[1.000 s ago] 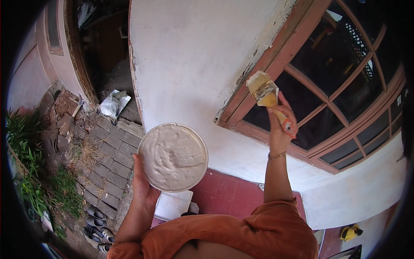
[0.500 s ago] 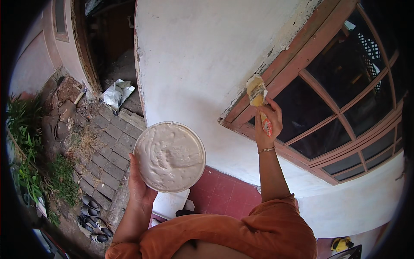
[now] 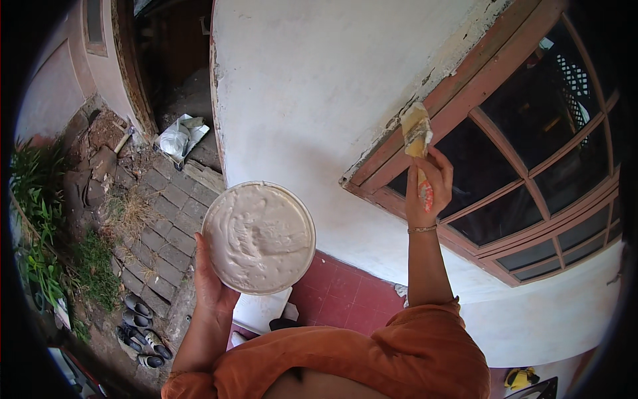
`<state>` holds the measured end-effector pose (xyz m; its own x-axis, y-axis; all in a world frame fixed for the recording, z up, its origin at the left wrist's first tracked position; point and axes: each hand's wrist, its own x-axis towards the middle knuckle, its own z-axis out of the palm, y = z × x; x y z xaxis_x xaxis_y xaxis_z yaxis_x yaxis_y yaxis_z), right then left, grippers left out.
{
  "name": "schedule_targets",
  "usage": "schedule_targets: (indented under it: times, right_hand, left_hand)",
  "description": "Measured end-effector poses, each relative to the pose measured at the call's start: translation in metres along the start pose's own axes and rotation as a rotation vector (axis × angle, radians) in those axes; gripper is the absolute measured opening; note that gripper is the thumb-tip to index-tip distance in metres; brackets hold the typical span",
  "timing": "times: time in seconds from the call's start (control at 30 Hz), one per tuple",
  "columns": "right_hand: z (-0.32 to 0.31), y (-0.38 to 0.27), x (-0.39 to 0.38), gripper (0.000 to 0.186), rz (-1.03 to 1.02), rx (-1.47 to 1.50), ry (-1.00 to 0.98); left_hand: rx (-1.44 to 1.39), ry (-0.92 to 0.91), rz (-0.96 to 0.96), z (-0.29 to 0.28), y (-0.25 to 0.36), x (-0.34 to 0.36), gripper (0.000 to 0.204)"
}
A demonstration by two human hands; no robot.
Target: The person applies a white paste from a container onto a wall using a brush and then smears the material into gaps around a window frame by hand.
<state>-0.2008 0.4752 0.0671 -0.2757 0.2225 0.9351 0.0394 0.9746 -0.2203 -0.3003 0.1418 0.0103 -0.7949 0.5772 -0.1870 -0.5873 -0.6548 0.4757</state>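
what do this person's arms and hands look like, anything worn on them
The loose rust-orange sleeves end around the elbows. The left hand and right hand wear no gloves. A thin, gold-toned bracelet circles the right wrist; none shows on the left.

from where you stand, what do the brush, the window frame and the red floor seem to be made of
Brush: handle perhaps painted wood or plastic, its surface smooth yellow and red; bristle fibre unclear, being caked pale. Window frame: likely wood with dull reddish-brown paint, judging by its jointed bars. Red floor: perhaps matt cement or ceramic tiles, from the grid of joints.
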Motion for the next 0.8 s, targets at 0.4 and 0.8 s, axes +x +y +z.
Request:
schedule_targets:
  times: [0.4, 0.8]
  right_hand:
    - [0.051, 0.012, -0.058, 0.023, -0.037, 0.004, 0.008]
    - [0.023, 0.004, -0.041, 0.023, -0.039, 0.007, 0.1]
  left_hand:
    - [0.023, -0.001, -0.047, -0.003, 0.003, -0.003, 0.064]
    - [0.006, 0.043, -0.044, -0.005, 0.011, -0.012, 0.063]
